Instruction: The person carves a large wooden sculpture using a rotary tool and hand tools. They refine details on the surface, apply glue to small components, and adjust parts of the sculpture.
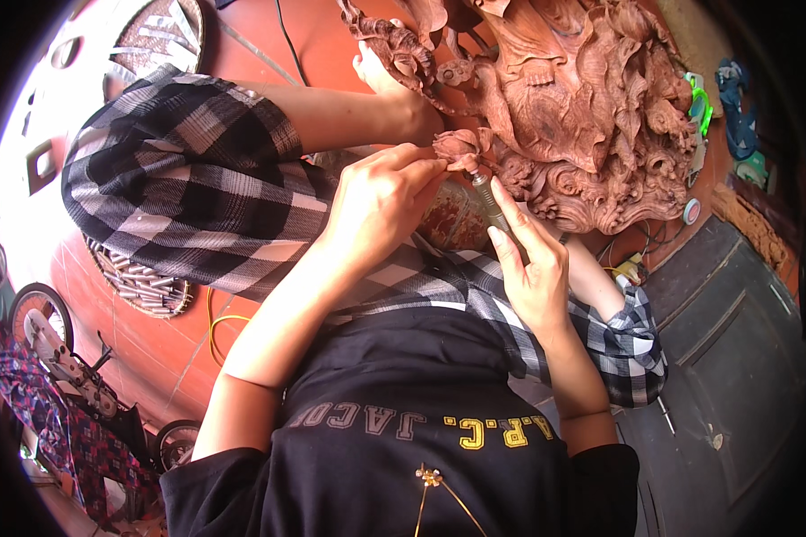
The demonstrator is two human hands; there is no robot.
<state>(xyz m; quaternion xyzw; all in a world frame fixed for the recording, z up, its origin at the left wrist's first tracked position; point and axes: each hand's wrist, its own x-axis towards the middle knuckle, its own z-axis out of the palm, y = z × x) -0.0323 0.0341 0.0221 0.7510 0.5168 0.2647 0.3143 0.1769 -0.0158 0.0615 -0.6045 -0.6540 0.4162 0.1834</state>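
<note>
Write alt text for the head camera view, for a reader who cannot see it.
A person's right hand holds a slim metal rotary tool against a small knob of a large reddish carved wood sculpture, while the left hand pinches that knob. They sit in checked shorts on a red tiled floor.

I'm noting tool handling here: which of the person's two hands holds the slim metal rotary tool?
The right hand grips the slim metal rotary tool against the reddish-brown carved wooden sculpture; the left hand only pinches a small carved bud.
</note>
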